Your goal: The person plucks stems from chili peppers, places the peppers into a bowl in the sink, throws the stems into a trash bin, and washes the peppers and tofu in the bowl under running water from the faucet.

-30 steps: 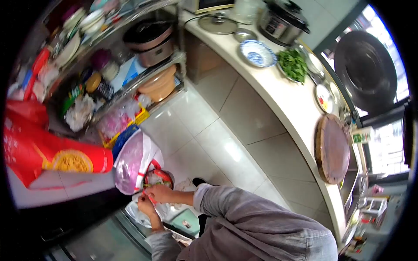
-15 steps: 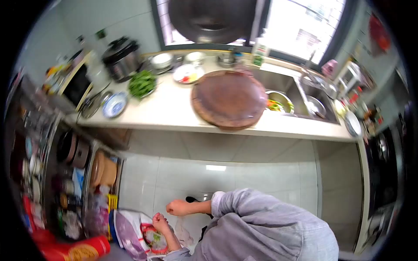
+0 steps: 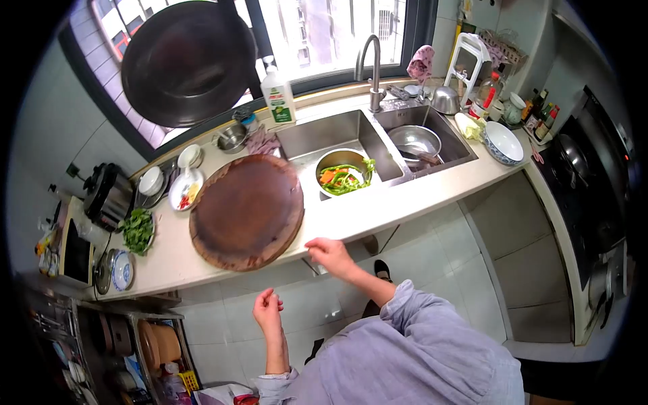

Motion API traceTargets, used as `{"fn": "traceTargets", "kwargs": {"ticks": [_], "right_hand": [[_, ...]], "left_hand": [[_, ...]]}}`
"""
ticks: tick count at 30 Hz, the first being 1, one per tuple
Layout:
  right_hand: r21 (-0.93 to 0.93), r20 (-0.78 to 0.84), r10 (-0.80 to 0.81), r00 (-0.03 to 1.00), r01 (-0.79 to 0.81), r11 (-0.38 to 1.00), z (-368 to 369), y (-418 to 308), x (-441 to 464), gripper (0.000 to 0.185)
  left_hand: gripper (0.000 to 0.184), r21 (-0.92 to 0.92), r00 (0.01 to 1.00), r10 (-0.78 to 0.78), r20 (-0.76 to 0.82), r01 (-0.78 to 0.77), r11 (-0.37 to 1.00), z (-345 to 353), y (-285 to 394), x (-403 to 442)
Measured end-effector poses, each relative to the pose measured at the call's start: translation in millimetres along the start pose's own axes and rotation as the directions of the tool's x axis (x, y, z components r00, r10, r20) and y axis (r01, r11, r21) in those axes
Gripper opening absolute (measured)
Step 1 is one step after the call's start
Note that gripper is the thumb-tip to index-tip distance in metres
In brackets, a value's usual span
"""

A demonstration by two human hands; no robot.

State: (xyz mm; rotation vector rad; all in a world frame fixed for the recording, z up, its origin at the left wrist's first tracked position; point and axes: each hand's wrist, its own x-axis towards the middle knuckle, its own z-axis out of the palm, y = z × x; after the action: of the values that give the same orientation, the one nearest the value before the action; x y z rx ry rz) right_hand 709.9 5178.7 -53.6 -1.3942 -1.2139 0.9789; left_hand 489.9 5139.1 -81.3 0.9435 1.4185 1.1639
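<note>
My right hand (image 3: 329, 255) is at the counter's front edge, just right of a round wooden chopping board (image 3: 248, 212). Its fingers are curled together, and nothing shows in them. Lower and further left, over the floor, my left hand (image 3: 268, 307) is raised with its fingers loosely curled in; I see no object in it. The thick brown board lies flat on the white counter (image 3: 351, 219). Right of it, a metal pot (image 3: 325, 162) with green and orange cut vegetables stands in the sink (image 3: 317, 131). Neither hand touches these things.
A metal bowl (image 3: 415, 140) sits in the smaller basin below the faucet (image 3: 373, 71). Leafy greens (image 3: 138, 231), a plate of cut ingredients (image 3: 185, 189) and a pressure cooker (image 3: 108, 196) stand left. A patterned bowl (image 3: 503, 143) is near the stove (image 3: 587, 196). A wok (image 3: 189, 64) hangs at the window.
My view has turned right toward the sink. Both hands have risen away from the bags by the lower-left shelf, the right one up to the counter's edge.
</note>
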Motion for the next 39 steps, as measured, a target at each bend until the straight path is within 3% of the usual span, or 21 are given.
{"fn": "traceTargets", "kwargs": {"ticks": [2,7,9,11,14,17,18,19,21,22,24,25,27,29,33,36,39], "right_hand": [[0.128,-0.110,0.025,0.994,-0.011,0.992,-47.5,12.3,39.5,0.019],[0.218,-0.235,0.078,0.969,-0.026,0.976,-184.9,45.6,121.5,0.017],[0.170,-0.290,0.090,0.953,-0.041,0.985,-244.9,57.9,145.0,0.016],[0.155,-0.381,0.131,0.915,-0.077,0.985,-291.3,71.9,165.1,0.016],[0.157,-0.390,0.199,0.899,-0.149,0.976,-326.7,77.8,189.5,0.016],[0.094,-0.309,0.192,0.931,-0.171,0.981,-319.7,100.6,200.5,0.020],[0.158,-0.246,0.287,0.926,-0.254,0.954,-312.4,104.7,203.9,0.022],[0.156,-0.184,0.385,0.905,-0.360,0.920,-304.3,106.4,208.0,0.028],[0.096,-0.121,0.402,0.907,-0.393,0.915,-280.9,128.3,217.5,0.040],[-0.087,-0.134,0.334,0.933,-0.347,0.934,-269.7,128.1,221.1,0.044],[-0.460,-0.109,0.186,0.977,-0.215,0.862,-256.9,127.9,236.0,0.052],[-0.479,-0.086,0.158,0.984,-0.180,0.859,-252.5,124.9,241.4,0.062],[-0.622,-0.067,0.307,0.949,-0.280,0.731,-248.0,120.8,254.4,0.064],[-0.781,0.000,0.342,0.940,-0.214,0.586,-245.5,128.8,264.7,0.063],[-0.866,0.077,0.216,0.973,-0.041,0.498,-248.5,153.0,264.2,0.019],[-0.906,0.170,0.246,0.954,0.053,0.419,-259.3,112.7,263.6,0.010],[-0.903,0.183,0.135,0.974,0.112,0.414,-271.9,68.6,261.4,0.009]], "left_hand": [[0.021,-0.027,0.998,0.048,0.039,-0.047,0.999,66.7,27.1,15.2],[0.027,-0.048,0.985,0.146,0.096,-0.142,0.989,236.2,45.2,106.2],[0.034,-0.081,0.990,-0.135,0.044,0.138,0.987,285.9,22.6,164.8],[0.043,-0.198,0.862,-0.505,-0.034,0.490,0.849,313.3,2.9,207.8],[0.037,-0.099,0.716,-0.648,-0.259,0.648,0.755,345.2,-11.6,239.9],[0.041,0.059,0.662,-0.688,-0.297,0.732,0.679,356.4,-30.7,254.6],[0.043,0.066,0.642,-0.703,-0.308,0.751,0.657,356.9,-48.6,261.6],[0.041,0.050,0.643,-0.734,-0.218,0.759,0.649,354.4,-64.7,268.3],[0.035,0.017,0.623,-0.781,-0.033,0.782,0.623,344.2,-93.2,275.9],[0.026,0.113,0.616,-0.733,-0.289,0.782,0.613,355.8,-108.5,282.4],[0.023,0.192,0.710,-0.661,-0.242,0.703,0.685,354.4,-118.2,285.9],[0.021,0.198,0.724,-0.652,-0.224,0.689,0.698,354.4,-126.7,285.4],[0.017,0.190,0.731,-0.654,-0.197,0.683,0.706,352.4,-143.7,286.7],[0.016,0.182,0.723,-0.665,-0.187,0.690,0.700,349.4,-133.0,289.8],[0.011,0.136,0.782,-0.595,-0.187,0.620,0.773,353.7,-71.3,274.1],[0.009,0.157,0.830,-0.544,-0.128,0.558,0.815,353.7,-26.5,258.8],[0.009,0.236,0.859,-0.510,-0.052,0.507,0.829,357.6,13.6,245.2]]}}
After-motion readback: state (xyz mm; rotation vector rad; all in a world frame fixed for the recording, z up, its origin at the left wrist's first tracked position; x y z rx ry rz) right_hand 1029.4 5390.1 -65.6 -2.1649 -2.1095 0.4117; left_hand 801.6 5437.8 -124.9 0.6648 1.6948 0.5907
